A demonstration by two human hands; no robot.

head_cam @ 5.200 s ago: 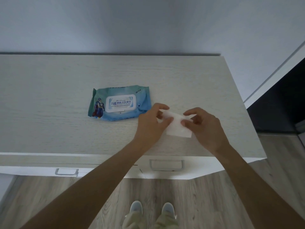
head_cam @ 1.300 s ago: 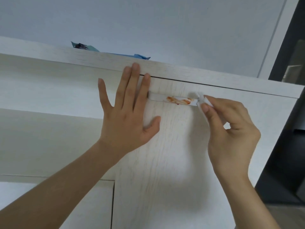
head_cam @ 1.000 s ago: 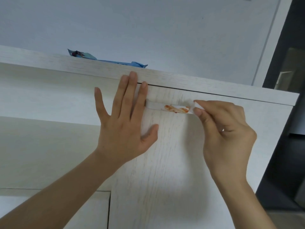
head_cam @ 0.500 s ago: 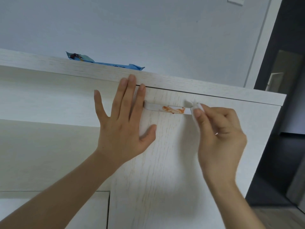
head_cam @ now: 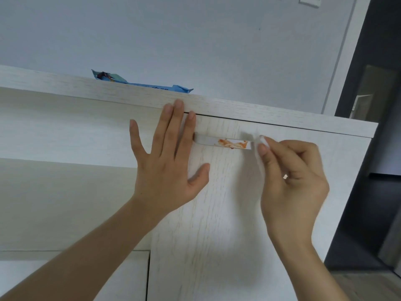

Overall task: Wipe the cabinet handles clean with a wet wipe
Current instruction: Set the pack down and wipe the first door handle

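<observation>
A person's left hand (head_cam: 167,168) lies flat and open against a pale wood-grain cabinet door (head_cam: 217,224), fingers spread, the fingertips reaching the edge of the cabinet top (head_cam: 282,118) above. The index finger touches the left end of a white bar handle (head_cam: 221,141) mounted near the top of the door. An orange-red smear (head_cam: 233,144) covers the right half of the handle. The right hand (head_cam: 290,183) is closed around a folded white wipe (head_cam: 259,148), pinched between thumb and fingers and held against the handle's right end; that end is hidden behind the wipe, and most of the wipe is hidden inside the hand. On the cabinet top lies a blue wipes pack (head_cam: 138,82), seen edge-on from below, so its lid and contents cannot be made out. Both forearms are cut off by the lower frame edge. A second cabinet front (head_cam: 121,276) shows at lower left, and a dark doorway (head_cam: 377,148) at right.
</observation>
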